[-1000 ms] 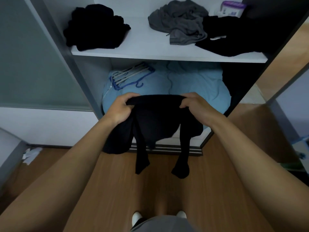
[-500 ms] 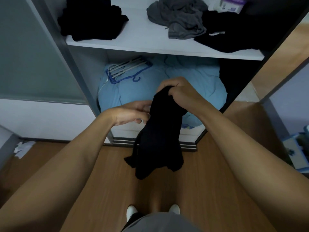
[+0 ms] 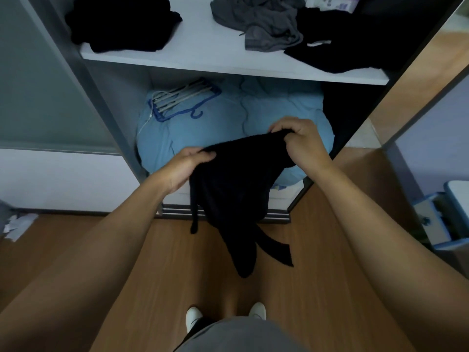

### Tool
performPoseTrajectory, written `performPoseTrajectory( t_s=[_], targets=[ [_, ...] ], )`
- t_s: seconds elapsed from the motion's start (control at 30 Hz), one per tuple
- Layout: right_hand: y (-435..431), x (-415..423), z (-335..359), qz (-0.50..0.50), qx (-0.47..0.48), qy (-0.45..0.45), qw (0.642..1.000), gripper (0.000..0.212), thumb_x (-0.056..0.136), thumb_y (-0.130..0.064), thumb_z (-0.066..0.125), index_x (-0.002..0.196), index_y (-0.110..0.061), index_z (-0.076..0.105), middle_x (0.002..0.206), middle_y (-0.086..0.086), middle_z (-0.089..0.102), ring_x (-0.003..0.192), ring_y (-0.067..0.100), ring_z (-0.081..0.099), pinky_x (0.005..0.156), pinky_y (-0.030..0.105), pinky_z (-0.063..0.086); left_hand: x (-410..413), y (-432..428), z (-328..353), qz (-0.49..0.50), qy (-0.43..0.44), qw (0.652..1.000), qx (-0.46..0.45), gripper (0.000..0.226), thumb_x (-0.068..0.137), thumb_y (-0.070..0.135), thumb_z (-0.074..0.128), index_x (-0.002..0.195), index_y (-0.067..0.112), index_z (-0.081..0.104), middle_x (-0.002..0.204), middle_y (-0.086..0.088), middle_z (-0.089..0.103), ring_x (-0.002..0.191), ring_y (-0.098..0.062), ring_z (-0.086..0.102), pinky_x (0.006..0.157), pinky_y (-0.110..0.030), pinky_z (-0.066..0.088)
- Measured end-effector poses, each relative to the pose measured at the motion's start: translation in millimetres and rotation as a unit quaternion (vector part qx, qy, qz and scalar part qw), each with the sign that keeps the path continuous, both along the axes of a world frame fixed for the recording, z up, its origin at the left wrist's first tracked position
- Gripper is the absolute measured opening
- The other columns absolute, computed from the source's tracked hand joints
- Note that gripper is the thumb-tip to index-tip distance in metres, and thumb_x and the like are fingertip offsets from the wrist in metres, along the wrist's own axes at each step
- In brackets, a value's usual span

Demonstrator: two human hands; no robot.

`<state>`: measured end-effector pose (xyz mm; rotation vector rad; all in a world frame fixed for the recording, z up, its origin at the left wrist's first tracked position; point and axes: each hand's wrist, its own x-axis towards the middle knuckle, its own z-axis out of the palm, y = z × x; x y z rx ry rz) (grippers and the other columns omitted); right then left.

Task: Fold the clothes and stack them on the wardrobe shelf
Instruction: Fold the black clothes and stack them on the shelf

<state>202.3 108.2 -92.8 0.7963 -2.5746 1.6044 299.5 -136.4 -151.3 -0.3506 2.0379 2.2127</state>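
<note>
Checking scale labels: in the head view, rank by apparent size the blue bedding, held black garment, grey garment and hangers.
Largest first:
blue bedding
held black garment (nearer, so inflated)
grey garment
hangers

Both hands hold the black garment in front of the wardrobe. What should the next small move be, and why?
Probably bring the held ends together, folding the black garment in half: the left hand and right hand grip its top edge apart, and loose ends dangle below, so it seems not ready for the shelf.
</note>
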Motion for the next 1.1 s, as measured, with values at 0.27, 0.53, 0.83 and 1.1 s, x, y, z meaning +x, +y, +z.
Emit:
performPoseTrajectory(
  t_s=[0.27, 0.53, 0.83, 1.1],
  targets=[
    [16.5, -3.6, -40.0, 0.051, 0.468, -0.039, 0.881, 0.022, 0.095, -0.009, 0.046, 0.108, -0.007, 0.064, 0.11, 0.008, 0.065, 0.099, 0.027, 0.061, 0.089, 0.04, 0.052, -15.5, 2.3, 47.0, 0.106, 0.111, 0.988, 0.012, 0.031, 0.094, 0.01, 0.055, 0.076, 0.022, 0.077, 0.075, -0.001, 0.074, 0.07, -0.013, 0.07, 0.064, -0.022, 0.056],
    [15.9, -9.3, -53.8, 0.006, 0.332, -0.115, 0.936, 0.021, 0.086, -0.002, 0.045, 0.079, -0.012, 0.062, 0.091, 0.008, 0.067, 0.087, 0.025, 0.064, 0.082, 0.039, 0.054, -10.3, -14.3, 61.3, 0.181, 0.116, 0.976, -0.018, 0.029, 0.095, 0.013, 0.055, 0.077, 0.022, 0.076, 0.073, 0.001, 0.074, 0.069, -0.013, 0.069, 0.063, -0.025, 0.055],
    [-0.3, -4.9, -41.0, -0.049, 0.044, -0.354, 0.933, 0.014, 0.073, -0.004, 0.048, 0.068, -0.01, 0.059, 0.058, 0.008, 0.054, 0.044, 0.02, 0.052, 0.046, 0.024, 0.037, 3.6, -48.2, 42.7, 0.346, 0.021, 0.937, 0.045, 0.019, 0.082, 0.022, 0.061, 0.078, 0.015, 0.079, 0.081, -0.007, 0.076, 0.078, -0.023, 0.075, 0.067, -0.032, 0.059],
    [-3.0, 4.0, -21.6, 0.001, -0.054, -0.49, 0.87, 0.018, 0.074, -0.024, 0.056, 0.079, -0.008, 0.062, 0.075, 0.011, 0.058, 0.057, 0.025, 0.058, 0.058, 0.032, 0.05, 11.7, -36.1, 33.5, 0.325, -0.04, 0.932, 0.153, 0.029, 0.097, 0.032, 0.054, 0.099, 0.011, 0.073, 0.09, -0.007, 0.078, 0.082, -0.022, 0.076, 0.058, -0.028, 0.059]
  ],
)
